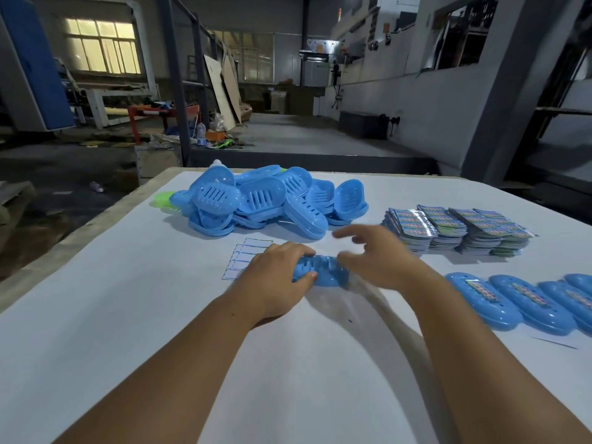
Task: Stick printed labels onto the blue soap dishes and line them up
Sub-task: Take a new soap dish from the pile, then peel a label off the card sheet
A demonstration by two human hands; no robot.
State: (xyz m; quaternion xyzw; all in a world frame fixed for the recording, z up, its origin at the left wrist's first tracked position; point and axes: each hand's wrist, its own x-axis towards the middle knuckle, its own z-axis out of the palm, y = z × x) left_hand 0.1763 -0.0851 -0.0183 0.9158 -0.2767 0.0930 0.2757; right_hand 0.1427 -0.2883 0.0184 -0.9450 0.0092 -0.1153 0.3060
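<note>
Left hand [275, 277] grips a soap dish [323, 272], right hand [374, 254] blurred, fingers loose — dish pile [272, 197] behind, label stacks [458, 230] right.

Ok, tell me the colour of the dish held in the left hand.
Light blue, with slotted openings; the head view shows the dish gripped by the left hand.

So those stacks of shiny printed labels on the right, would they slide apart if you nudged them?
Probably. The printed label stacks look glossy, catching light, and already lean and fan at the edges, so a push would likely shear them sideways rather than move them whole. Single labels seem thin, so probably floppy and light. Neither hand touches them now.
</note>
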